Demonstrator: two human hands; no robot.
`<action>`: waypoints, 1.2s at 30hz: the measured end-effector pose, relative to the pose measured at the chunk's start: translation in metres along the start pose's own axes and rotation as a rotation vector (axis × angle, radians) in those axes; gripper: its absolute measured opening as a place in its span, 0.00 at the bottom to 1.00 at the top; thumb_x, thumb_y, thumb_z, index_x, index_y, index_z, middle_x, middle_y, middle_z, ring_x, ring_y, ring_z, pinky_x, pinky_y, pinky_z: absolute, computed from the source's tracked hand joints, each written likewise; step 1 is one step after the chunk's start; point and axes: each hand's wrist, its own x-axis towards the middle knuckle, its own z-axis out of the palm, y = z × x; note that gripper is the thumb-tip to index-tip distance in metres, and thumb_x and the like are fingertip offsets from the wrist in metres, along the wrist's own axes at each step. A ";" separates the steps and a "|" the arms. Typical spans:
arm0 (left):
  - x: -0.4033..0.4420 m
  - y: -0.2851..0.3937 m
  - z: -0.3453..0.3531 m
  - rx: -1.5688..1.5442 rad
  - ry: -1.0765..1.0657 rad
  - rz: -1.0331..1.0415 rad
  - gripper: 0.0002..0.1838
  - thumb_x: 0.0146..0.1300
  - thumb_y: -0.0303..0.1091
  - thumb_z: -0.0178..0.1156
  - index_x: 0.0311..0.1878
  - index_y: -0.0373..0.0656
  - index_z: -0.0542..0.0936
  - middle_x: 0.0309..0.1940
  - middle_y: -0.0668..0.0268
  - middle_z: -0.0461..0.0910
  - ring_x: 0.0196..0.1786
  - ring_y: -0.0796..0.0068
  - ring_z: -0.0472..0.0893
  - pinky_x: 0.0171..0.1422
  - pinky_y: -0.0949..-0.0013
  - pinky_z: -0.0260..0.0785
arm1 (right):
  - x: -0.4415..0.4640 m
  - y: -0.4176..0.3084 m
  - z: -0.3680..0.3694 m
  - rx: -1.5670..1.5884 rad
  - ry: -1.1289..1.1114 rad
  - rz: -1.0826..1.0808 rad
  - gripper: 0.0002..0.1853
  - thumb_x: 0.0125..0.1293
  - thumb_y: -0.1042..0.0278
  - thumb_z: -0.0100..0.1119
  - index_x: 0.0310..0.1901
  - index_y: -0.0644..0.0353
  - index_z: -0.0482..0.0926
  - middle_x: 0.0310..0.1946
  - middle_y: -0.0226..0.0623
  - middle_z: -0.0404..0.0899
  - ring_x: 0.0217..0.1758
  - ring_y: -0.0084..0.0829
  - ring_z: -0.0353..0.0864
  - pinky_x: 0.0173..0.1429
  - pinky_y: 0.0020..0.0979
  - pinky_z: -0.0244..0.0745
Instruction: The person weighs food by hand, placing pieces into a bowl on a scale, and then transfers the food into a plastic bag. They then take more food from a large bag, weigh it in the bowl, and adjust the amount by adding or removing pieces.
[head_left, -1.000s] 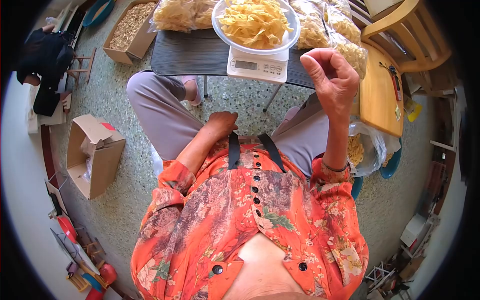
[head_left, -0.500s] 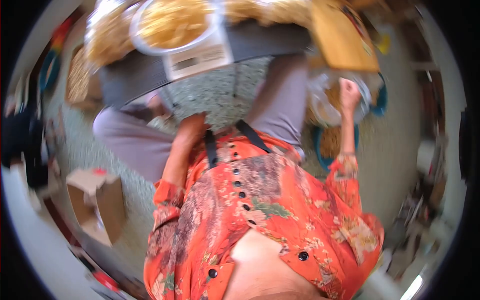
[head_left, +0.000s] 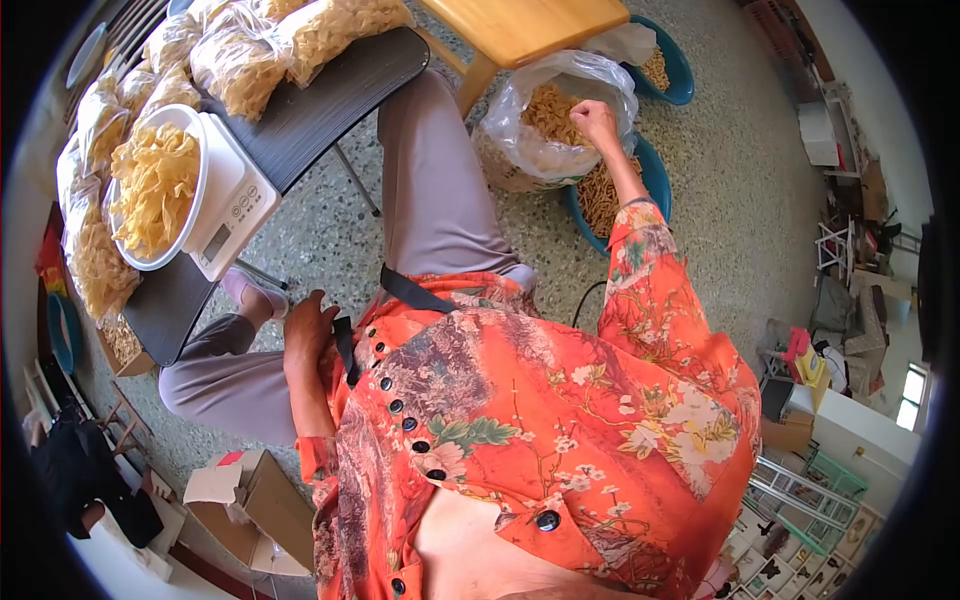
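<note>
Filled plastic packs (head_left: 100,262) line the tabletop's far and left edges, their outlines merging under glare, some cut off at the top of the view. Beside them, near the tabletop (head_left: 300,115)'s lower-left end, the round white bowl (head_left: 148,264) sits on the scale (head_left: 232,220), heaped with crinkled yellow pieces (head_left: 158,185); being round, it has no clear long axis. The scale's panel faces lower right, toward the person; its display is unreadable. The tabletop's long axis runs from lower left to upper right.

The left hand (head_left: 308,325) lies at the lap beside a black strap (head_left: 345,345), fingers bent; whether it grips anything, I cannot tell.

On the floor beyond the tabletop's upper-right corner, a clear bag (head_left: 508,128) opens upward around more yellow pieces (head_left: 548,112). The right hand (head_left: 597,122) is over its right side, fingers curled together and pointing left, their contents hidden. The bag and forearm partly cover a teal basin (head_left: 655,175).
</note>
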 end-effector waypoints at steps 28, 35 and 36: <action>-0.007 -0.011 0.017 -0.036 0.025 0.000 0.20 0.61 0.45 0.64 0.49 0.42 0.78 0.41 0.50 0.83 0.47 0.46 0.82 0.49 0.48 0.73 | 0.041 0.050 -0.023 -0.532 -0.066 0.120 0.20 0.61 0.50 0.58 0.48 0.53 0.84 0.49 0.50 0.83 0.54 0.55 0.81 0.54 0.49 0.75; -0.005 -0.008 0.015 -0.027 0.036 0.001 0.18 0.59 0.44 0.66 0.47 0.42 0.79 0.40 0.51 0.84 0.46 0.48 0.83 0.48 0.49 0.74 | 0.041 0.070 -0.015 -0.495 0.125 0.058 0.16 0.63 0.56 0.54 0.45 0.53 0.86 0.45 0.46 0.85 0.50 0.52 0.83 0.50 0.47 0.77; -0.004 -0.010 0.019 -0.033 0.064 0.003 0.20 0.59 0.45 0.65 0.48 0.41 0.79 0.41 0.51 0.84 0.47 0.48 0.83 0.48 0.49 0.74 | 0.049 0.094 -0.008 -0.491 0.164 -0.145 0.15 0.65 0.60 0.52 0.44 0.55 0.87 0.42 0.48 0.85 0.47 0.50 0.84 0.49 0.46 0.77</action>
